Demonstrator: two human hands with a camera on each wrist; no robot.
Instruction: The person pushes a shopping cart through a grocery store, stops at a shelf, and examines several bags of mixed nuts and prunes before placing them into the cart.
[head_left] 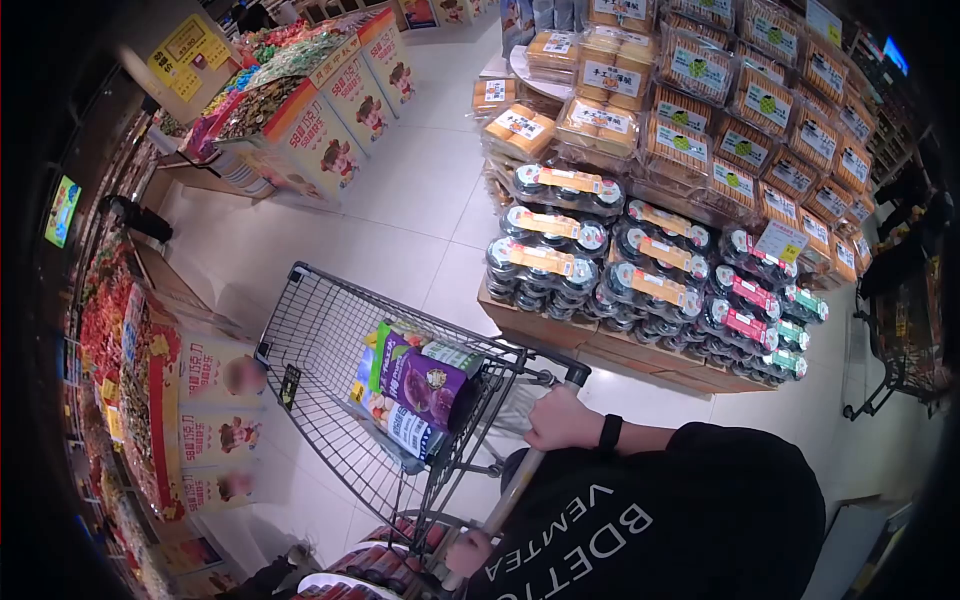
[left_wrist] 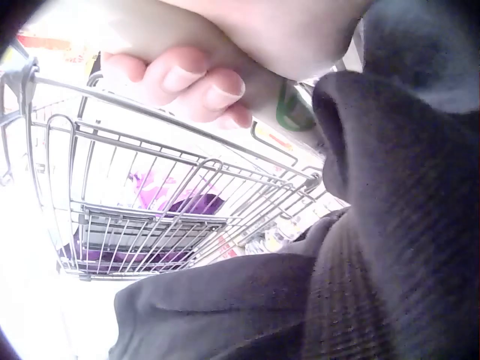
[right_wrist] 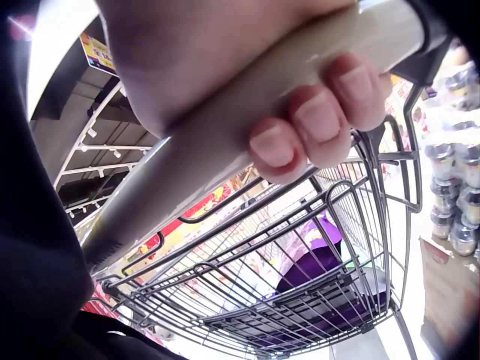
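A wire shopping cart (head_left: 330, 330) stands in front of the person. The right hand (head_left: 562, 418), with a black band (head_left: 610, 432) at its wrist, grips one end of the pale handle bar (head_left: 514, 492). Nearer the other end, the left hand (head_left: 468, 553) grips the same bar, partly hidden by the black sleeve. Both wrist views show fingers (left_wrist: 184, 69) (right_wrist: 319, 116) curled round the bar. Inside the basket lie a purple bag (head_left: 425, 388), with a green top edge beside it, and other packaged goods (head_left: 405, 430).
Stacked packs of round jars (head_left: 555, 225) and boxed biscuits (head_left: 690, 85) fill a display beside the cart. Across the aisle stand bins of wrapped sweets (head_left: 130, 370) with printed panels (head_left: 220, 425). More red-lidded goods (head_left: 375, 565) sit close to the left hand. Tiled floor (head_left: 400, 210) runs between the displays.
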